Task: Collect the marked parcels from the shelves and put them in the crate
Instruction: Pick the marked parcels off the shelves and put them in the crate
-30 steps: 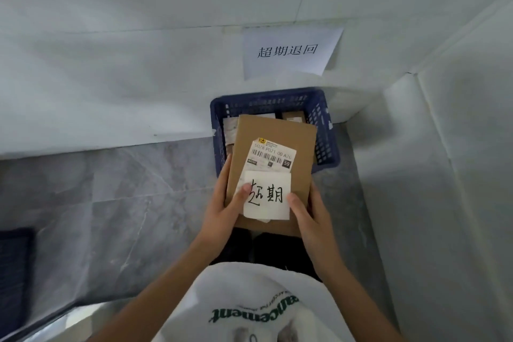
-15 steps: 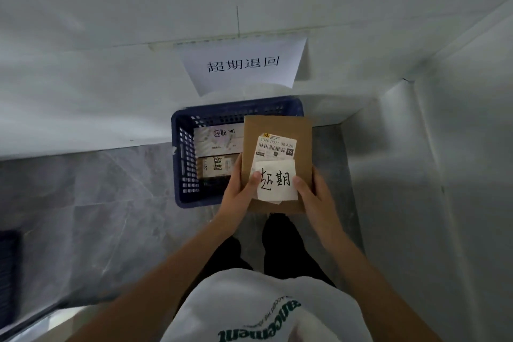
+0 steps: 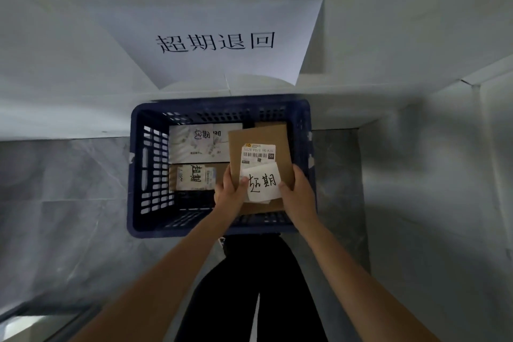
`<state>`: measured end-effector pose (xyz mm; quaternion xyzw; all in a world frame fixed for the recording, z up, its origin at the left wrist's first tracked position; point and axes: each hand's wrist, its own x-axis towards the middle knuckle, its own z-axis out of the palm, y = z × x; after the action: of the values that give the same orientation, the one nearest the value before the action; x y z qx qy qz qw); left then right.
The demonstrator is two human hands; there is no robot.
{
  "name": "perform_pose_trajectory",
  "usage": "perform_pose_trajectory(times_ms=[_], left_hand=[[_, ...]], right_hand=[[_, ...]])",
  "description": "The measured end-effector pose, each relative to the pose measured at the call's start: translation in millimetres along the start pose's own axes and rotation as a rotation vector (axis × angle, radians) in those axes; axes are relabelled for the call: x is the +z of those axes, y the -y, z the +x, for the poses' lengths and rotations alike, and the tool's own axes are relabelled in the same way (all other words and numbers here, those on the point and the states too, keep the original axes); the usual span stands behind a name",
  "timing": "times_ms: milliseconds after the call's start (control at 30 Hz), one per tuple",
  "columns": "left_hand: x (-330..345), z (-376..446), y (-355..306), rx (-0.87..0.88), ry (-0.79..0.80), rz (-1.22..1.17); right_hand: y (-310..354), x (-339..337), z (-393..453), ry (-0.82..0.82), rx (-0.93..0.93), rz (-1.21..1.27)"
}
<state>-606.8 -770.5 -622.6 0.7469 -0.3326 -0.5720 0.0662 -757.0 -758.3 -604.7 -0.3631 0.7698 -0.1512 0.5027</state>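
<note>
Both hands grip: left hand [image 3: 229, 194] and right hand [image 3: 298, 194] clamp near edges of brown parcel [image 3: 259, 139], held over blue crate [image 3: 138, 175]. I judge it light, stiff, flat; edge hold suits; loose handwritten label [image 3: 262, 182] may snag.

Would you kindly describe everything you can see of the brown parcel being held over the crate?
The brown parcel is a flat, rectangular cardboard piece, plain kraft in colour. A white printed shipping label with a barcode sits on its upper face, and below it a white slip handwritten in black. It is held slightly tilted over the right side of the blue crate. The left hand and right hand grip its near corners, thumbs on top, touching the slip. Whether it rests on anything beneath cannot be told.
</note>
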Motion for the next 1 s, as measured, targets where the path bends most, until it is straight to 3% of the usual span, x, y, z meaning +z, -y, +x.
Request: perform_pose_trajectory(times_ms=[100,267,333,400,533,833,1000], left_hand=[[9,32,9,0.057,0.028,-0.194],[23,77,-1,0.125,0.051,-0.203],[33,99,-1,0.138,0.063,-0.161],[40,112,0,0.129,0.1,-0.101],[55,131,9,0.111,0.121,-0.026],[48,121,7,0.129,0.085,0.022],[18,82,5,0.193,-0.025,0.16]], right_hand=[[-18,15,27,0.044,0.0,0.039],[-37,27,77,0.032,-0.116,0.052],[-45,32,98,-0.006,-0.219,-0.079],[-48,33,105,-0.014,-0.28,-0.375],[-59,44,109,0.09,-0.302,-0.635],[-58,40,105,0.101,-0.293,-0.666],[-38,19,70,0.1,-0.305,-0.666]])
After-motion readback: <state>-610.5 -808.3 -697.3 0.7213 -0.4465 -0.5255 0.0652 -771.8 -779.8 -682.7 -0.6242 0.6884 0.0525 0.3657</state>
